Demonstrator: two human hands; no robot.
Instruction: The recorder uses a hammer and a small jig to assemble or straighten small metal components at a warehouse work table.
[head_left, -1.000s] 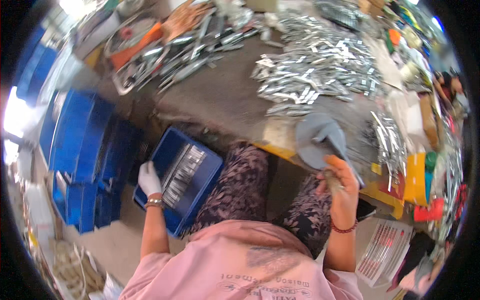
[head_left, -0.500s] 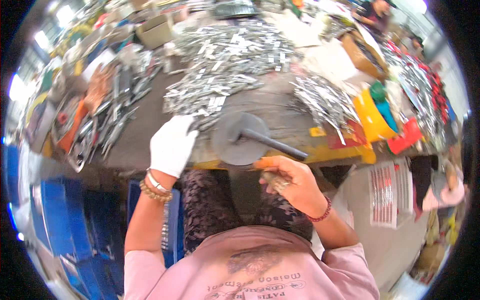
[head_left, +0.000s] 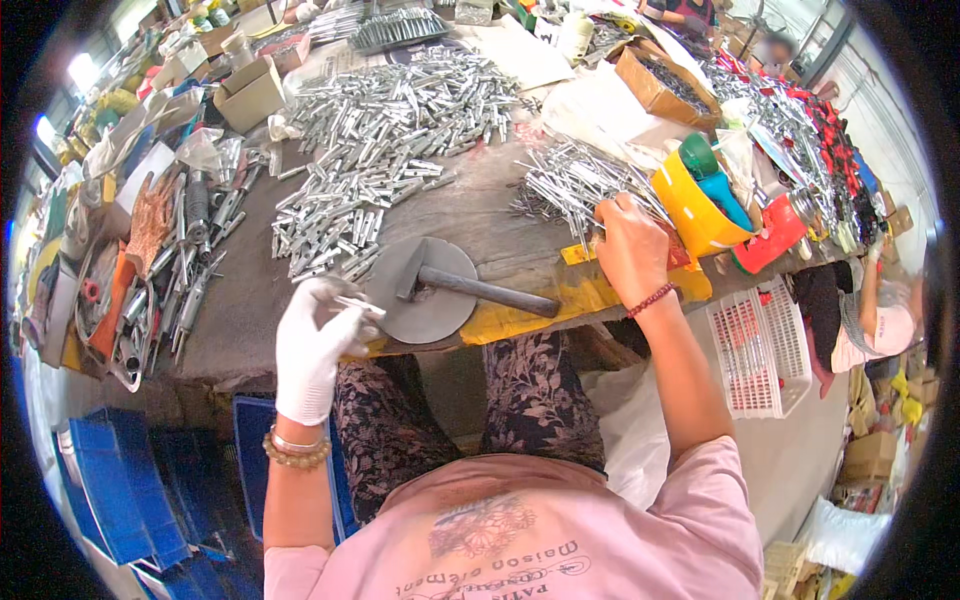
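My left hand (head_left: pixel 312 345), in a white glove, pinches a short silver metal tube (head_left: pixel 358 306) at the left of a round grey plate (head_left: pixel 440 318). A hammer (head_left: pixel 485 291) lies on that plate, its dark handle pointing right. Behind the glove spreads a large heap of similar silver metal pieces (head_left: pixel 345 190). My bare right hand (head_left: pixel 632 245) is at the front right of a smaller pile of thin metal rods (head_left: pixel 570 180). Its fingers are curled together at the rods, and what lies between them is hidden.
A yellow container (head_left: pixel 695 205) and a red one (head_left: pixel 775 235) stand right of the rods. Farther back is a cardboard box (head_left: pixel 665 88) of dark parts. Tools and an orange glove (head_left: pixel 150 222) crowd the left. Below the table's right side sits a white basket (head_left: pixel 760 350); other people work nearby.
My right hand has moved from above my lap, by the hammer handle, up and right to the rods. My left hand, earlier beside the heap, now pinches a tube. The view has shifted.
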